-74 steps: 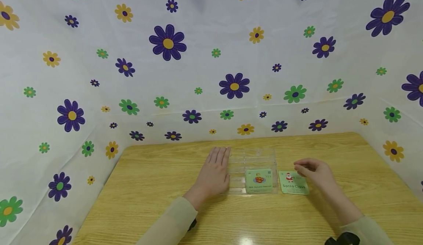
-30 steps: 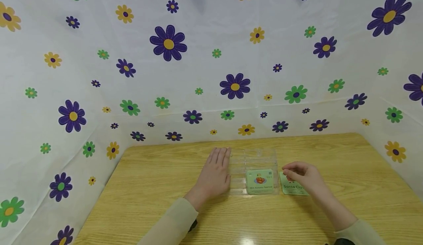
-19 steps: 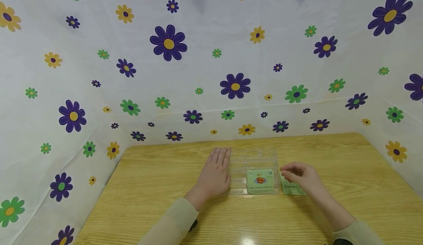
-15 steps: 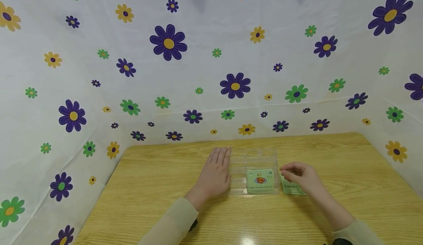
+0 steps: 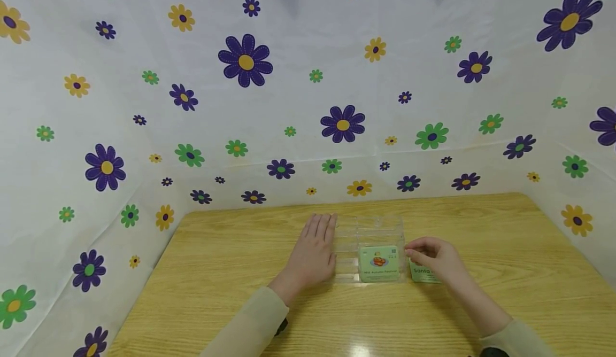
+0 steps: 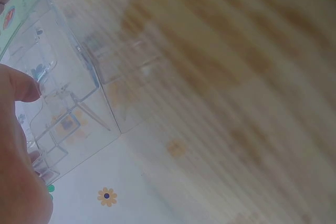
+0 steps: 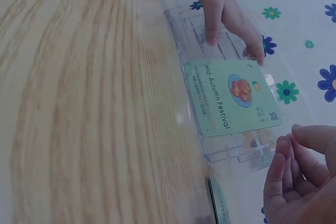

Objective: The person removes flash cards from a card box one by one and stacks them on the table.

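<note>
In the head view my left hand (image 5: 310, 255) lies with straight fingers over the left side of a clear plastic card holder (image 5: 345, 247). The left wrist view shows its thumb (image 6: 26, 86) touching the clear plastic. A green "Mid-Autumn Festival" card (image 5: 378, 264) rests on the holder's right half. My right hand (image 5: 435, 258) hovers just right of the holder, fingers loosely bent, thumb near the index fingertip (image 7: 283, 144). I see nothing between them; whether they touch the holder's edge is unclear. Beneath this hand lies a green "Santa Claus" card (image 5: 421, 272), partly hidden.
The holder and cards are on a wood-grain table (image 5: 231, 239). A white cloth (image 5: 298, 100) printed with purple, green and yellow flowers hangs behind the table and along both sides.
My right hand has moved left from over the Santa Claus card to the holder's right edge, covering more of that card. My left hand and the holder stay in place.
</note>
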A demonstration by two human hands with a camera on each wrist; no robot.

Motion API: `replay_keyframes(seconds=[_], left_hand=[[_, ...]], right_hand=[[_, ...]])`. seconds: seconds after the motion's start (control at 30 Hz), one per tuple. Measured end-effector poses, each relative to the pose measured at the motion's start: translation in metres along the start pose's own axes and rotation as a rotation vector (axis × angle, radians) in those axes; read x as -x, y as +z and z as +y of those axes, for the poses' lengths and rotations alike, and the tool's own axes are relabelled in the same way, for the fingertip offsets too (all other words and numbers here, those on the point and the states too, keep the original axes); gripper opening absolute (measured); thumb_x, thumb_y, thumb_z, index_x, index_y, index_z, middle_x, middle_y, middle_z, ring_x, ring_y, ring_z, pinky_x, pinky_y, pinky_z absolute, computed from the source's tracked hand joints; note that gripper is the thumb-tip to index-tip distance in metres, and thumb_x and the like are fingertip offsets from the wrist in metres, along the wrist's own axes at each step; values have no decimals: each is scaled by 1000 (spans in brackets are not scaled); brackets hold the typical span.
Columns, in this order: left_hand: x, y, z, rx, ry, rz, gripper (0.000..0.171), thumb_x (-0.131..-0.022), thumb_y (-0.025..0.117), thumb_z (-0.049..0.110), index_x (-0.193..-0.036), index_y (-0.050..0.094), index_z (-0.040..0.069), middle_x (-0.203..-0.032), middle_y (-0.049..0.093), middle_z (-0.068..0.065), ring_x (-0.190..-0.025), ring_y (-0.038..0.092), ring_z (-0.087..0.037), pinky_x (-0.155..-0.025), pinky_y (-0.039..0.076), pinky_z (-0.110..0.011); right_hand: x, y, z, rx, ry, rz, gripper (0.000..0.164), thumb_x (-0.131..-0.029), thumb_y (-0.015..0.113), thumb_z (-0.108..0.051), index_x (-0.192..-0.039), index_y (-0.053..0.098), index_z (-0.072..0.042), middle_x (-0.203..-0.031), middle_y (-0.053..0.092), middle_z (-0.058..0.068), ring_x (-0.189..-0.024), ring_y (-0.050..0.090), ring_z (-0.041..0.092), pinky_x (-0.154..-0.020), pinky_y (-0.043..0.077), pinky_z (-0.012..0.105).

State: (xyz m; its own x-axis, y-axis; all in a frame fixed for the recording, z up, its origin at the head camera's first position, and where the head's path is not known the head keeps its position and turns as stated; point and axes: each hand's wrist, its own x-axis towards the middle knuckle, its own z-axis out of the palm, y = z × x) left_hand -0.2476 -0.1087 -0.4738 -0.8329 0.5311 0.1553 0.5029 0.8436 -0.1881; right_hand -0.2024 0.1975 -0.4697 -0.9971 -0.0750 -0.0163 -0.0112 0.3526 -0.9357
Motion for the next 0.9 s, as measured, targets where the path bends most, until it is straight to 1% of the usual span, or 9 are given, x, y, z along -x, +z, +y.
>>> replay_keyframes(seconds=[0.27,0.5,0.7,0.9], left_hand=[[-1,0,-1,12,1,0,80,-105,54,32,-167,17,-2,-170,31,-19,-159,30,-36,-137,18,-49],[0,1,-1,34,7,11,81,-105,54,31,-168,15,-1,-168,32,-19,-158,32,-36,-137,18,-50],[1,0,-1,25,9,14,80,-105,54,32,-168,16,-1,-167,33,-18,-157,32,-35,-137,19,-49],[0,2,-1,28,10,25,80,-105,55,31,-167,17,-1,-167,34,-18,-157,32,-35,-136,20,-49]], right_hand=[[-2,5,2,13,-2,-2,24,-102,70,-8,-119,72,10,-110,76,14,-83,64,-1,-75,60,20],[-2,7,3,2,7,-12,26,-103,69,-9,-121,72,8,-115,76,17,-85,63,-1,-76,59,18],[-2,9,0,32,5,5,23,-101,71,-9,-118,74,8,-113,76,17,-83,63,0,-73,58,19],[-3,12,0,69,-15,35,20,-99,73,-7,-113,76,6,-108,78,17,-81,63,3,-69,55,18]])
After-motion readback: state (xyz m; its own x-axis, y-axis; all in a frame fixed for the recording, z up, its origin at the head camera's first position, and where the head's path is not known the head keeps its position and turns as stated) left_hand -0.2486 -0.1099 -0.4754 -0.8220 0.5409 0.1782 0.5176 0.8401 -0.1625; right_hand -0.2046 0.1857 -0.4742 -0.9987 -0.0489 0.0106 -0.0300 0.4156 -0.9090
